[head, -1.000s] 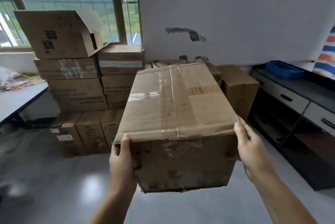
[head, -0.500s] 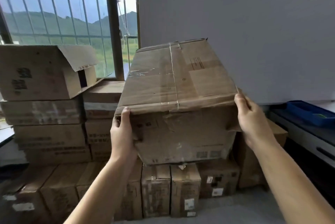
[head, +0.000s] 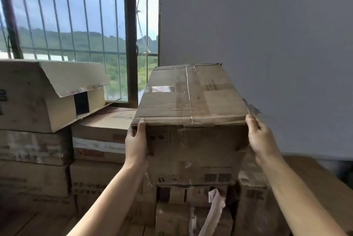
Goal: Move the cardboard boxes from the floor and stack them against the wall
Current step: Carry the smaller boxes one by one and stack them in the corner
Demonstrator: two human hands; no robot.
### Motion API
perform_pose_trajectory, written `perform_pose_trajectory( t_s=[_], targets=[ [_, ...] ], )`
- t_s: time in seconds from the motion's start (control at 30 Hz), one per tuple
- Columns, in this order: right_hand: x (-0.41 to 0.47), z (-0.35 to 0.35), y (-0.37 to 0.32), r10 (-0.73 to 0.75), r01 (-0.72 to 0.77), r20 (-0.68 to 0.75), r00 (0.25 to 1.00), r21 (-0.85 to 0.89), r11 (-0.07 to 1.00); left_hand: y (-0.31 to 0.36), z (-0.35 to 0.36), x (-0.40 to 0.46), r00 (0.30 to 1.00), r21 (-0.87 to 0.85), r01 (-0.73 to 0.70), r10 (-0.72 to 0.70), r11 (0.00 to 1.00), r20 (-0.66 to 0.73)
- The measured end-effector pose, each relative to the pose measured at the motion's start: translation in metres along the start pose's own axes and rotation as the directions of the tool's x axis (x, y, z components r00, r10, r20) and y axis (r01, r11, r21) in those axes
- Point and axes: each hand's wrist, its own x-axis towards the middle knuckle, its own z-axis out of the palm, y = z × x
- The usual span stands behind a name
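Note:
A taped brown cardboard box (head: 191, 113) fills the centre of the head view, close to the grey wall (head: 267, 45). My left hand (head: 136, 142) grips its near left edge and my right hand (head: 261, 138) grips its near right edge. The box's bottom edge sits at the top of lower stacked boxes (head: 191, 214); I cannot tell whether it rests on them. To the left rises a taller stack (head: 34, 159), topped by an open-flapped box (head: 38, 92).
A shorter stack of boxes (head: 99, 140) stands right beside the held box on the left. A barred window (head: 76, 25) is behind the stacks. A strip of loose tape (head: 214, 211) hangs from the lower boxes. More cardboard (head: 315, 188) lies at the right.
I have stepped closer to the stacks and the wall, carrying the box forward. The box now sits lower against the boxes beneath it. Both hands keep their grip.

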Motion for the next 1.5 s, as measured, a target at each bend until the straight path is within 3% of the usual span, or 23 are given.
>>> perform_pose_trajectory(
  t_s=[0.37,0.47,0.8,1.07,1.23,1.37,1.5],
  targets=[
    [0.139,0.122,0.125,0.294,-0.327,0.225,0.929,0.125,0.937,-0.085,0.044,0.171,0.978,0.346,0.186,-0.138,0.92,-0.159],
    [0.15,0.147,0.145,0.351,-0.383,0.25,0.902,0.094,0.919,-0.106,0.042,0.201,0.972,0.344,0.213,-0.162,0.914,-0.17],
    [0.194,0.205,0.159,0.364,-0.378,0.184,0.913,0.048,0.924,-0.137,0.04,0.285,0.988,0.328,0.15,-0.148,0.933,-0.031],
    [0.187,0.198,0.156,0.345,-0.383,0.245,0.906,0.129,0.915,-0.133,0.031,0.278,0.987,0.301,0.142,-0.158,0.943,0.027],
    [0.135,0.155,0.149,0.165,-0.188,0.313,0.935,0.046,0.981,-0.101,0.009,0.222,0.983,0.257,0.154,-0.175,0.954,0.059],
    [0.07,0.121,0.158,0.095,-0.155,0.487,0.868,0.085,0.984,-0.091,-0.03,0.158,0.945,0.338,0.148,-0.234,0.93,0.229],
    [-0.001,0.093,0.186,0.2,-0.302,0.616,0.761,0.065,0.951,-0.105,-0.066,0.094,0.866,0.528,0.148,-0.367,0.836,0.339]
  ],
)
